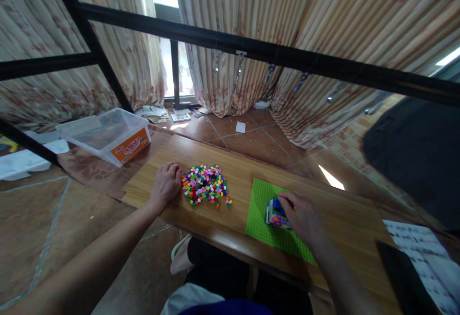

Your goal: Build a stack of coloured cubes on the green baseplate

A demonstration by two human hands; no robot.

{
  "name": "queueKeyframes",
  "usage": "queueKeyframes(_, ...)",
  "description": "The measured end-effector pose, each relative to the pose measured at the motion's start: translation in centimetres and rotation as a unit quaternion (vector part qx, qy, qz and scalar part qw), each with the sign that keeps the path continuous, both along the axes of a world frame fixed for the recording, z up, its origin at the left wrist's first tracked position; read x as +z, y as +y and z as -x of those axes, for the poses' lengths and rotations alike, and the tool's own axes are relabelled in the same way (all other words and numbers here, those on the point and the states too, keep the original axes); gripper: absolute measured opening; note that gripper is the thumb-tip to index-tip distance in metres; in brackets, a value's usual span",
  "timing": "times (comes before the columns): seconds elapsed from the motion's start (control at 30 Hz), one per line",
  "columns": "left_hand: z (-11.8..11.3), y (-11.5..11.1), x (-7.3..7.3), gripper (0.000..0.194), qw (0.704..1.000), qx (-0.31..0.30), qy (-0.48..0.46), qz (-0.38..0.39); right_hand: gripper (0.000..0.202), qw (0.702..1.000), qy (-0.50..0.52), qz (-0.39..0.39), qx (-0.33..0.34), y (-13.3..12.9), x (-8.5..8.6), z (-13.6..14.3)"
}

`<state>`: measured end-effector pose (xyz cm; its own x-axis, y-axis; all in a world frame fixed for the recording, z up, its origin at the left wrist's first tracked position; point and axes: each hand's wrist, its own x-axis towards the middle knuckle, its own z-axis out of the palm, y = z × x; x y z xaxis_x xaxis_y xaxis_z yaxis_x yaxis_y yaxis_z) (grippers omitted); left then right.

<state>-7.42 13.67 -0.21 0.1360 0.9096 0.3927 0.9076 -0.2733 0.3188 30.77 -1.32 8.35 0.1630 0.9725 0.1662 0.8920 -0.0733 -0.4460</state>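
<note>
On the left of the wooden table, my left hand [167, 181] lies with curled fingers at the edge of a loose pile of tiny coloured toy bricks [204, 185]. Its palm side is hidden, so whatever it may hold does not show. A green studded baseplate [257, 209] lies to the right of the pile. On it stands a small boxy structure of multicoloured toy bricks [276, 215], with blue, white and mixed colours on its sides. My right hand [301, 215] is over the structure's right side, fingertips pinched at its top; anything between them is too small to make out.
The narrow wooden table [223, 226] has a black flat object [406, 276] at its right end, beside printed sheets [424, 243]. A clear plastic bin [108, 135] stands on the floor at left. Black metal bars [215, 37] cross in front of the curtains [244, 13].
</note>
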Motion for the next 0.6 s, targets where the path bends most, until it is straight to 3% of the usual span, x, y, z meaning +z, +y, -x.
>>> queueKeyframes(0.33, -0.1, -0.2, 0.1, 0.032, 1.0, 0.002, 0.0, -0.006, 0.033, 0.997, -0.002, 0.026, 0.066, -0.6, -0.1, -0.8)
queueKeyframes(0.6, -0.3, -0.4, 0.1, 0.029, 1.0, 0.006, 0.01, -0.013, 0.031, 0.997, 0.047, 0.034, 0.044, -0.4, 0.0, -1.0)
